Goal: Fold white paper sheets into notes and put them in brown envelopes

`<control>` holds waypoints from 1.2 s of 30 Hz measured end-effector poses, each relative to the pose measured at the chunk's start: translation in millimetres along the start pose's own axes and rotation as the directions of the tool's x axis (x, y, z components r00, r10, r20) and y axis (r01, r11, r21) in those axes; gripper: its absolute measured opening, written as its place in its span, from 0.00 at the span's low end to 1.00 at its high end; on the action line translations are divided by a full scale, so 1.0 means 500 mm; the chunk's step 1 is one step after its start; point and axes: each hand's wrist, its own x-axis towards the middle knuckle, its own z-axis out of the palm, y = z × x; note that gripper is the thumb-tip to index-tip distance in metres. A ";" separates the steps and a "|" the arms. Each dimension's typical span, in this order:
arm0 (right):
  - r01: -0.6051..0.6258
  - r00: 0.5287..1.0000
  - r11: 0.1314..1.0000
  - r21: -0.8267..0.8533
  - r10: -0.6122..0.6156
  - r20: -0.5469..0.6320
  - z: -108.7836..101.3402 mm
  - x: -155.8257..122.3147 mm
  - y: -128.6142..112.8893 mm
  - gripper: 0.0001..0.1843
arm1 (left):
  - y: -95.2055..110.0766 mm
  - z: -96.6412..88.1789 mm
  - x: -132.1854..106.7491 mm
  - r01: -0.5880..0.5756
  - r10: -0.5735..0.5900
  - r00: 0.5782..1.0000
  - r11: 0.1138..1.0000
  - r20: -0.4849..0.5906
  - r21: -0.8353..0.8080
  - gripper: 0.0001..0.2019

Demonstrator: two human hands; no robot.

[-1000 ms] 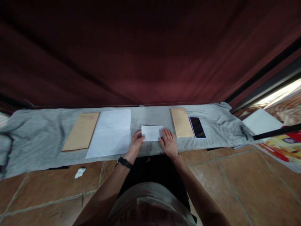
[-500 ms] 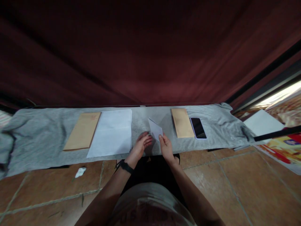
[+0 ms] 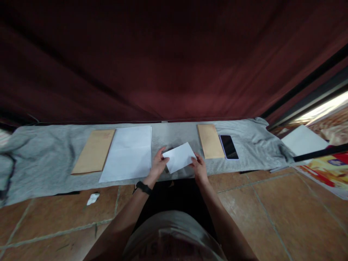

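A small white folded paper [image 3: 179, 157] is held nearly level above the grey cloth, its face toward me. My left hand [image 3: 159, 164] pinches its left end, thumb on top. At its right end, my right hand [image 3: 199, 167] grips it between thumb and fingers. Left of my hands lies a stack of large white sheets [image 3: 129, 154], partly beside a brown envelope [image 3: 94, 151]. To the right rests another brown envelope [image 3: 211, 142], with a smartphone [image 3: 229, 147] next to it.
Grey cloth [image 3: 250, 145] covers the narrow bench, and a dark red curtain [image 3: 168, 72] hangs behind it. A crumpled white scrap [image 3: 92, 198] is on the tiled floor [image 3: 244, 214]. At the right are a dark metal bar [image 3: 320, 154] and a colourful printed package [image 3: 328, 170].
The folded paper has turned from upright to nearly flat. My left hand, empty before, has come to grip its left end; my right hand has shifted slightly right.
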 end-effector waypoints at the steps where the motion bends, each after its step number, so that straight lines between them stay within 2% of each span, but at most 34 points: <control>1: 0.020 1.000 0.995 -0.093 -0.018 0.023 -0.010 0.005 0.003 0.23 | 0.000 -0.005 0.007 -0.009 0.009 1.000 0.999 0.015 0.038 0.36; 5: 0.098 0.990 0.929 -0.356 -0.057 0.126 -0.031 0.009 0.006 0.19 | -0.007 -0.009 0.029 -0.053 0.055 0.998 0.984 -0.006 0.172 0.38; 10: 0.125 0.991 0.830 -0.544 -0.075 0.114 -0.027 -0.004 -0.005 0.17 | -0.021 -0.002 0.045 -0.133 0.160 0.985 0.939 -0.059 0.318 0.37; 15: 0.156 0.987 0.589 -0.793 -0.052 0.155 -0.020 -0.009 -0.016 0.20 | -0.031 0.003 0.058 -0.171 0.218 0.972 0.910 -0.086 0.377 0.35; 17: 0.164 0.985 0.539 -0.826 -0.043 0.168 -0.020 -0.009 -0.019 0.20 | -0.034 0.003 0.060 -0.190 0.243 0.967 0.889 -0.078 0.416 0.34; 21: 0.172 0.984 0.509 -0.843 -0.048 0.172 -0.020 -0.009 -0.024 0.20 | -0.032 0.001 0.054 -0.225 0.301 0.951 0.829 -0.068 0.512 0.31; 30: 0.191 0.981 0.501 -0.844 -0.076 0.177 -0.023 -0.008 -0.023 0.20 | -0.013 0.000 0.024 -0.248 0.330 0.944 0.757 -0.027 0.604 0.29; 33: 0.208 0.978 0.471 -0.857 -0.095 0.185 -0.022 -0.012 -0.021 0.20 | -0.009 0.009 0.003 -0.322 0.427 0.904 0.638 0.027 0.700 0.26; 36: 0.204 0.979 0.448 -0.870 -0.082 0.187 -0.021 -0.016 -0.020 0.21 | -0.016 0.033 -0.030 -0.432 0.458 0.869 0.516 0.188 0.740 0.22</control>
